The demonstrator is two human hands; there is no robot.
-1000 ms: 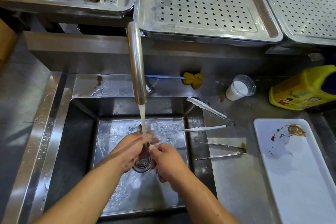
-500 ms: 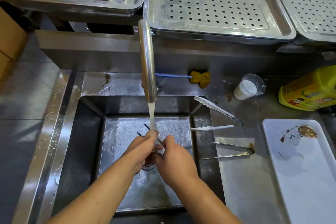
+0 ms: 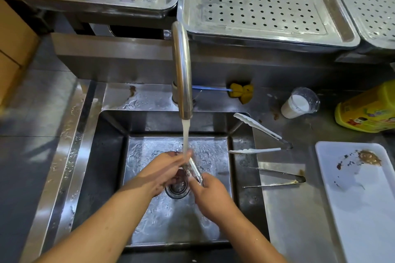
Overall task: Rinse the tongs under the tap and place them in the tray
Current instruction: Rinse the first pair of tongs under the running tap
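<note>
Small metal tongs (image 3: 194,170) were over the sink (image 3: 111,156), just above the drain (image 3: 177,190), slanting from far-left to near-right. Their far end sat in the water stream (image 3: 185,134) falling from the tap (image 3: 181,66). Both hands held them. The left hand (image 3: 165,170) had its fingers curled round the far end where the water struck. The right hand (image 3: 211,193) pinched the near end between thumb and fingers. We could not tell whether the tongs' arms were pressed together.

On the counter right of the sink lay white-tipped tongs (image 3: 259,131), arms spread, tips reaching over the basin edge. Nearer lay a thin metal pair (image 3: 275,178), also spread. Further right was a white tray (image 3: 363,220) with brown smears at its far end.

Along the far counter we noted a yellow sponge brush (image 3: 241,92), a plastic cup (image 3: 299,102) holding something white, and a yellow bottle (image 3: 367,111) on its side. Above and behind the tap stood a perforated steel tray (image 3: 256,0), with another such tray on each side.
</note>
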